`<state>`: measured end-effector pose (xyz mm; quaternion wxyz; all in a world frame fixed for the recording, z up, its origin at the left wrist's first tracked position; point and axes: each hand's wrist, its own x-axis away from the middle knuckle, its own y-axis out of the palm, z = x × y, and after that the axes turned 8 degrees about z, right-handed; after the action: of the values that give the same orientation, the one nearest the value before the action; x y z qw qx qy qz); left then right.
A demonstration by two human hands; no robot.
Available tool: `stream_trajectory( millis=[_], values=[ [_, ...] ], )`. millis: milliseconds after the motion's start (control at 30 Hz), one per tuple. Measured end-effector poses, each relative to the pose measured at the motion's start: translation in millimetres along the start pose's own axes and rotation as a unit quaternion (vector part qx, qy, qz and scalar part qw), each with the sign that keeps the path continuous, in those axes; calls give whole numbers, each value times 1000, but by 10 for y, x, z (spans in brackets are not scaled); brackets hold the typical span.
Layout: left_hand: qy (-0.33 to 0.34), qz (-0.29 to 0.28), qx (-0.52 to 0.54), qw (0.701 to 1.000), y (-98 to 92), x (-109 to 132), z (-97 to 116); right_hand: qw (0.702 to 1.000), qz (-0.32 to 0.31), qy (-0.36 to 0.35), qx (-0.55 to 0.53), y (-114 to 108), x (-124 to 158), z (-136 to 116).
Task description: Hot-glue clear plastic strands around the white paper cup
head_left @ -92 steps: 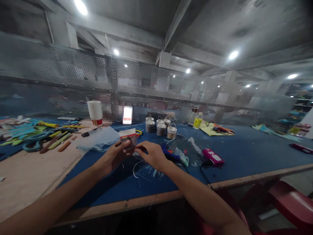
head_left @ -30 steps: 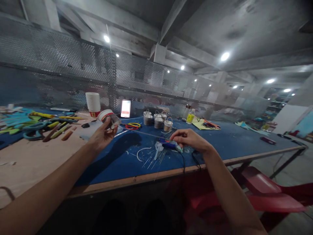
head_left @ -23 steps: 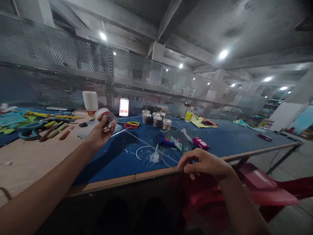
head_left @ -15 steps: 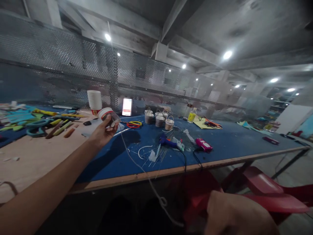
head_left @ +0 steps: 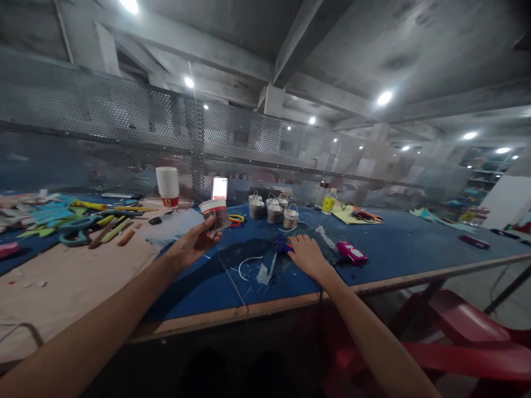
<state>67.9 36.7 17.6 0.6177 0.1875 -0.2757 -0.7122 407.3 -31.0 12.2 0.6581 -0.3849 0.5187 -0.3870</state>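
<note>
My left hand [head_left: 199, 240] is closed around a paper cup [head_left: 219, 220] with a white rim and a brown, red-edged side, raised over the table. A thin pale string [head_left: 234, 283] runs below it across the blue surface to the front edge. My right hand [head_left: 307, 255] lies over the handle of a blue glue gun [head_left: 282, 245], fingers curled down on it; the handle is mostly hidden. By the gun's nozzle sit a glue-smeared white scrap [head_left: 263, 275] and a curved white strip [head_left: 245, 266].
Small bucket-like cups with handles [head_left: 274, 213] stand behind the gun. At the back left rise stacked paper cups [head_left: 167, 185] and a lit phone [head_left: 219, 188]. Scissors [head_left: 74, 235] and tools lie left. A magenta box [head_left: 352, 252] is right; a red chair [head_left: 468, 315] stands below the table.
My right hand has come up from below the table edge onto the glue gun. The cup in my left hand has turned more upright and moved right; the string now hangs lower, no longer stretched.
</note>
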Motion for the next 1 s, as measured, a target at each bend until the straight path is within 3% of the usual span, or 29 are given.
stream_trajectory(
  millis=[133, 300, 433, 533, 600, 700, 867, 1000],
  values=[
    [14, 22, -27, 999, 55, 51, -1, 998, -35, -16, 43, 109, -74, -37],
    [11, 14, -48, 999, 93, 98, 4, 1000, -11, -5, 29, 143, -92, -44],
    [21, 7, -59, 998, 64, 97, -2, 986, 66, 50, -148, 121, -130, 47],
    [28, -4, -58, 998, 36, 69, -16, 924, 110, 78, -359, 45, -245, 60],
    [30, -12, -60, 998, 22, 41, -28, 866, 96, 101, -480, -28, -355, -24],
    [41, -19, -74, 996, -4, -17, -48, 775, 77, 72, -623, -145, -527, -275],
    [57, -10, -94, 994, -78, -116, -64, 741, 82, 25, -666, -239, -742, -725],
    [74, -9, -101, 992, -109, -132, -56, 704, 94, -29, -703, -119, -798, -910]
  ],
)
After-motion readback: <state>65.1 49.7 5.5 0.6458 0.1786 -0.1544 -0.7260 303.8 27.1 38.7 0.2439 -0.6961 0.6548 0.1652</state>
